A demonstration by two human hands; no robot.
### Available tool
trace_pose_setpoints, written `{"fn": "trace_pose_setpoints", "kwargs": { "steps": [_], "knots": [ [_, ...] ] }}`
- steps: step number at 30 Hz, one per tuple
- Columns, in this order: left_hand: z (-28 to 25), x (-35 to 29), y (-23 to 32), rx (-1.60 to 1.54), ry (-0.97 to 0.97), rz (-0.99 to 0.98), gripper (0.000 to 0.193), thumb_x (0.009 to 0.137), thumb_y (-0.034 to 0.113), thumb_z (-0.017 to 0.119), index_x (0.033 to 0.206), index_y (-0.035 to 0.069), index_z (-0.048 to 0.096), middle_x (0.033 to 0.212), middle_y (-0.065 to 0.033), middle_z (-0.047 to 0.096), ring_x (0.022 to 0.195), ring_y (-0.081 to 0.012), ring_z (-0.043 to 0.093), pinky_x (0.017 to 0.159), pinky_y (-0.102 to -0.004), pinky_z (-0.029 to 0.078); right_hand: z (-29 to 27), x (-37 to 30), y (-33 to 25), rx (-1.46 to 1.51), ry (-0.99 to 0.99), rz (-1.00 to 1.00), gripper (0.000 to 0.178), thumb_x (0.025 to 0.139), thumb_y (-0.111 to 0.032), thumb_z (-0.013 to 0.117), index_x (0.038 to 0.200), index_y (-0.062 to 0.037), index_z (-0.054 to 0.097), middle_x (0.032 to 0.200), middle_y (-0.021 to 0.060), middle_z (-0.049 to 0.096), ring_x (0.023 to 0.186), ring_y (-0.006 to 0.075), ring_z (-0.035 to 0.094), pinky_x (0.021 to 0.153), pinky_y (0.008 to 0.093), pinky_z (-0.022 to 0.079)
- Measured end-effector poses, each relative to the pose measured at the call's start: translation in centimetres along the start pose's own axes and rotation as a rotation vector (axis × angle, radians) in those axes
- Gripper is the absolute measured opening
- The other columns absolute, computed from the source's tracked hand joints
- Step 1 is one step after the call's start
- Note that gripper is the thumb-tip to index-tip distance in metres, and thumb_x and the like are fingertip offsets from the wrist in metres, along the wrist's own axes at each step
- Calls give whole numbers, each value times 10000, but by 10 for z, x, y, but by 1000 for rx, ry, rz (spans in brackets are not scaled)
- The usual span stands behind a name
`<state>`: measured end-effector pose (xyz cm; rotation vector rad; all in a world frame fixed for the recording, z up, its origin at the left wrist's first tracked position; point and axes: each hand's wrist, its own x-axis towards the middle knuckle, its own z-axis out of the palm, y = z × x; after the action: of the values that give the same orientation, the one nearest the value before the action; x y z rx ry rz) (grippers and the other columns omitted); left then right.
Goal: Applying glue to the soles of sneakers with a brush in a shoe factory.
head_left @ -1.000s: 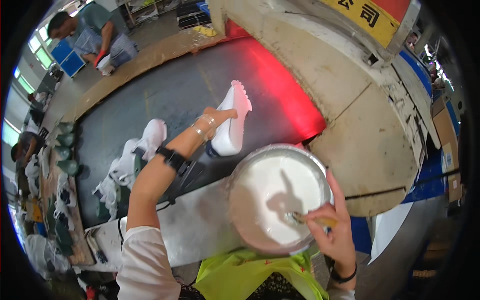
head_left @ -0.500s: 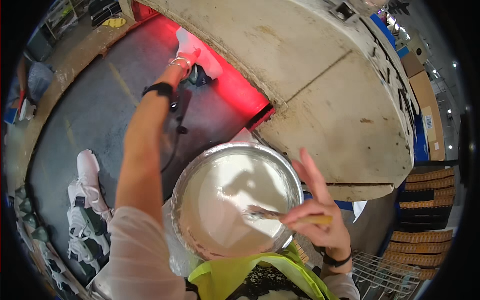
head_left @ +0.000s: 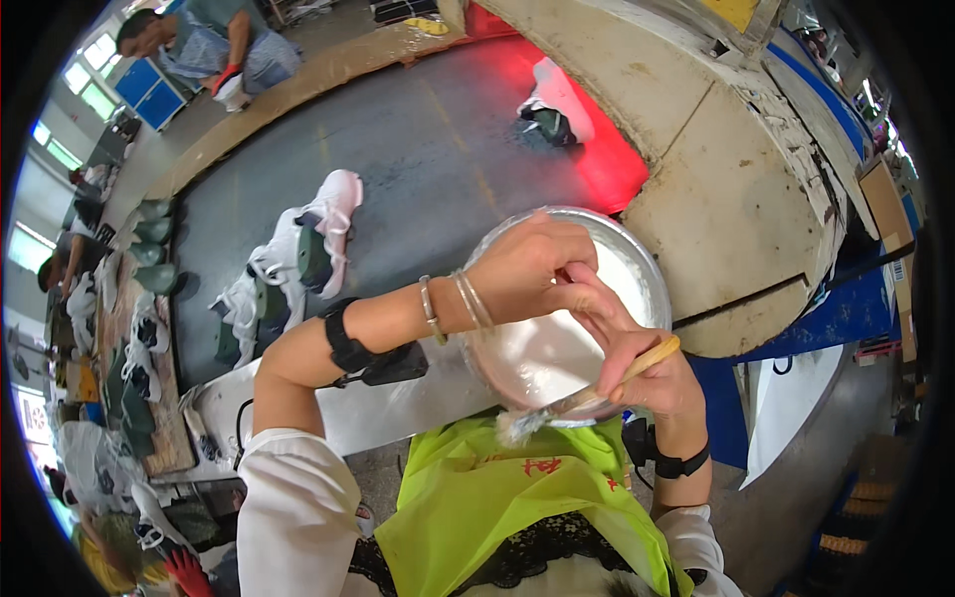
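My right hand [head_left: 647, 373] grips a paint brush [head_left: 647, 356] by its yellow wooden handle, bristles down at the near rim of a metal bowl [head_left: 659, 289]. White liquid [head_left: 532, 363] fills the bowl. Over it, my left hand [head_left: 542, 261] is closed, its fingers curled against the fingers of my right hand. Whatever its fingertips may pinch is hidden. Farther off, a white shoe [head_left: 559, 95] with a dark green piece at its opening rests on the dark conveyor belt [head_left: 418, 149], beside the red-lit opening. Several white shoes [head_left: 333, 224] stand in a row on the belt's left.
A worn beige machine cover [head_left: 716, 169] borders the belt on the right. Across the belt, a person [head_left: 214, 45] with a red glove holds a white container [head_left: 232, 95]. More shoes and green shoe forms [head_left: 152, 254] line a bench at left.
My left hand has let go of the shoe near the red light and come back over the bowl to meet my right hand. The brush has swung from over the liquid to the near rim.
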<state>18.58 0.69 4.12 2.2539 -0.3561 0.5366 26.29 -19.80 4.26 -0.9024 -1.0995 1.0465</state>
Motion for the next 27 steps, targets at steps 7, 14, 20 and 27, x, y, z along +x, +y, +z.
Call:
{"fn": "trace_pose_setpoints", "kwargs": {
  "steps": [7,14,20,27],
  "knots": [
    [-14,-37,19,-77,-192,121,219,850,229,646,917,22,619,836,-119,608,774,-308,595,700,-379,472,35,-16,-3,7,-35,90,103,696,-120,769,750,-65,701,1504,307,148,1414,392,185,1143,503,127],
    [-42,-73,16,186,-216,139,214,827,133,622,1006,20,595,870,-130,612,829,-318,593,739,-393,487,43,7,-5,-158,-170,161,133,711,-143,771,786,-49,713,1513,261,190,1414,379,200,1136,473,137],
    [-122,-137,-97,904,247,-254,391,722,-22,578,1105,52,574,882,-104,611,891,-332,572,768,-460,454,27,11,-4,-233,83,32,147,753,-103,694,887,-43,692,1484,220,305,1370,342,316,1104,461,228],
    [-111,-179,-210,834,558,-1586,1251,549,450,866,1456,26,115,1176,-192,555,1043,-334,587,835,-463,485,-11,13,11,-270,726,236,161,886,-45,567,1024,37,580,1024,105,570,811,163,576,734,322,528]
  ]
}}
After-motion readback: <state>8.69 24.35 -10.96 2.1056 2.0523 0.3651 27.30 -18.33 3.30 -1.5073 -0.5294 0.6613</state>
